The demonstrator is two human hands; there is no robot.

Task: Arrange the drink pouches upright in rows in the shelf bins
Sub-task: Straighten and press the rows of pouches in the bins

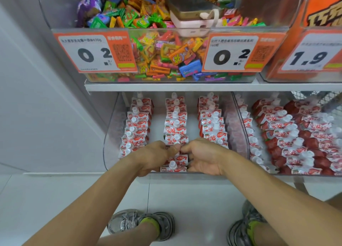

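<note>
Counts, relative to the left pouch bin [111, 134]:

In it: 3 rows of drink pouches – left row [136, 123], middle row [175, 127], right row [212, 123]; my 2 hands, left hand [153, 156] and right hand [201, 156], hide the pouches at the front, so no exact per-row count. Right of it: 1 more pouch bin [240, 127], pouches overlapping, can't count. Above it: 3 price tags, 0.2 [94, 53], 0.2 [233, 54], 1.9 [312, 56]. Below it: my 2 shoes.
</note>
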